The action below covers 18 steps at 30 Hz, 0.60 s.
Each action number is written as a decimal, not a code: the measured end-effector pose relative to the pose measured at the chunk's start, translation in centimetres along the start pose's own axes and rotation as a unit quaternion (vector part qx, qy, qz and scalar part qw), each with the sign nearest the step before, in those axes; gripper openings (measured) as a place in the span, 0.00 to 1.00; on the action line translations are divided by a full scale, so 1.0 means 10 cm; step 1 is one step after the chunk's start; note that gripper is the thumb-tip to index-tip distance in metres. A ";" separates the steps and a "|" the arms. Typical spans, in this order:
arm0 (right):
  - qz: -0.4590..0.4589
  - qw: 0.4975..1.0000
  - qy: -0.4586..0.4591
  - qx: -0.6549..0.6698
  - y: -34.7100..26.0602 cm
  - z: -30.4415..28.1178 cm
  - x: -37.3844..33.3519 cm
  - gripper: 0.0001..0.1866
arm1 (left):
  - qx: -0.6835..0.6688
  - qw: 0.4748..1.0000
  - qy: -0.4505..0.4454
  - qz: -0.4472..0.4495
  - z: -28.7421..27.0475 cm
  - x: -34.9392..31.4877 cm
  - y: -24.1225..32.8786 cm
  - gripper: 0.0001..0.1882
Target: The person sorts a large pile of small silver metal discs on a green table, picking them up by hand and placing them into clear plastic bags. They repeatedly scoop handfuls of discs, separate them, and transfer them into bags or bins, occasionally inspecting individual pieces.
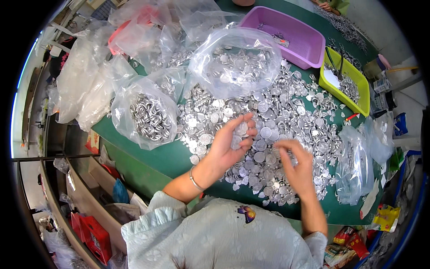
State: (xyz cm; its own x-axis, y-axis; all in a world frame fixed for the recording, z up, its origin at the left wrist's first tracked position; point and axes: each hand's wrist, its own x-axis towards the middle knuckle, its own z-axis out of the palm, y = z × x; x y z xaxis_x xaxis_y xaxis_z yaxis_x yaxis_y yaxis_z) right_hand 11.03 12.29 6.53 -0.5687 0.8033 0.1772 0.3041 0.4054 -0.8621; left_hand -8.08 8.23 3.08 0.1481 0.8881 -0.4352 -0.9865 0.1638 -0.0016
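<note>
Left hand: fingers curled round silver discs, above a heap of silver pieces. Right hand: apart, fingers bent over the heap; from here I cannot tell its grip. Green counter beneath; purple basket beyond.

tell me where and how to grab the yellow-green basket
Probably pinch the long rim of the yellow-green basket nearest the right hand, coming from that hand's side: this rim stands raised and uncovered, while dark-handled pliers stick up toward the far side and the purple basket crowds one corner.
</note>
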 end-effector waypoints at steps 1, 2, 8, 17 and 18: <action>-0.030 0.999 -0.007 -0.013 0.00 0.00 0.21 0.08 | -0.007 1.000 0.006 0.006 -0.02 -0.04 -0.01 0.09; -0.046 0.999 -0.019 -0.002 0.04 0.01 0.46 0.09 | -0.014 1.000 0.012 0.009 -0.04 -0.07 -0.02 0.08; -0.152 0.982 -0.086 -0.067 0.56 0.64 2.24 0.15 | -0.035 0.999 0.010 0.037 -0.17 -0.05 0.03 0.10; 0.032 0.945 -0.213 -0.245 0.71 1.40 3.19 0.18 | -0.022 0.997 -0.022 0.068 -0.41 -0.09 0.20 0.08; 0.011 0.941 -0.203 -0.269 0.74 1.45 3.22 0.18 | -0.022 0.997 -0.023 0.065 -0.40 -0.09 0.20 0.08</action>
State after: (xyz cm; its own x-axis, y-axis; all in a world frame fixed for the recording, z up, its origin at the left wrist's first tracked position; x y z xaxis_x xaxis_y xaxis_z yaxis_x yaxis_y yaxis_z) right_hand -16.14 34.84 -0.98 -0.7691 0.6262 -0.1280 0.6011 0.6404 -0.4781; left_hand -10.51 6.01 -0.16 0.0215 0.9198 -0.3919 -0.9995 0.0281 0.0111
